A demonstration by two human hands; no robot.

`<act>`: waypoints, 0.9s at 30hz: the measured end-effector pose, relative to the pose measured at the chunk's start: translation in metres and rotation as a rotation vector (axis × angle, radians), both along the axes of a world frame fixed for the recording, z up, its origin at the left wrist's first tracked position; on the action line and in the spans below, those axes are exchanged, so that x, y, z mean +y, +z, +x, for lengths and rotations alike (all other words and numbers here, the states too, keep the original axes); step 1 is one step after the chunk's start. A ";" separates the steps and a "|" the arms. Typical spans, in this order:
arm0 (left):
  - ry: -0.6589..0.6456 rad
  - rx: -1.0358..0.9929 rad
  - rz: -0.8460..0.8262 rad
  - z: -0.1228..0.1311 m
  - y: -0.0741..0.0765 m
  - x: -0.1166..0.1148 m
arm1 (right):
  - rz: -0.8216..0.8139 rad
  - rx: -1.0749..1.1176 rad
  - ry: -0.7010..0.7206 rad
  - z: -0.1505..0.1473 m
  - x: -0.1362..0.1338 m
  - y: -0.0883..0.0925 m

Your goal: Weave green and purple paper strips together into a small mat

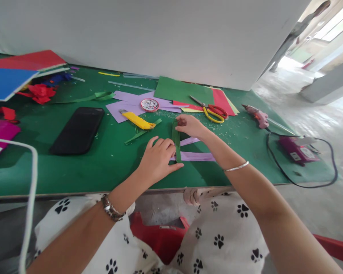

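Note:
A narrow dark green paper strip (176, 137) lies on the green table (108, 167), running away from me. My left hand (157, 160) pinches its near end, fingers curled and thumb pressed flat beside it. My right hand (190, 125) grips the strip's far end with closed fingers. Two purple paper strips (196, 156) lie under and to the right of the green one, beneath my right forearm.
A yellow utility knife (137, 120), a loose green strip (143, 133), a dish of googly eyes (149, 104), yellow-handled scissors (213, 110), coloured paper sheets (183, 91), a black phone (78, 130), a pink glue gun (257, 116) and a cabled power strip (298, 149) lie around.

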State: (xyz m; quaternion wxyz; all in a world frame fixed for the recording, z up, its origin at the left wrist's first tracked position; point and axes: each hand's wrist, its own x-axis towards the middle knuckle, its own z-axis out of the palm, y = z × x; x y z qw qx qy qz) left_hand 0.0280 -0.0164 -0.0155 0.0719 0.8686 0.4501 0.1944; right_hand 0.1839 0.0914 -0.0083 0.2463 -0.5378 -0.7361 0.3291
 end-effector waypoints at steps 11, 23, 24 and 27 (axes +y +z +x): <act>0.004 -0.005 0.008 0.000 -0.004 0.000 | 0.102 -0.221 -0.047 0.001 -0.010 0.006; 0.015 0.002 -0.049 0.001 -0.002 0.001 | 0.081 -0.455 -0.003 -0.006 -0.013 0.012; 0.012 -0.001 -0.051 0.001 -0.002 0.001 | 0.071 -0.455 0.009 -0.004 -0.011 0.013; 0.009 -0.010 -0.046 0.001 -0.002 0.001 | 0.094 -0.483 0.060 0.001 -0.011 0.015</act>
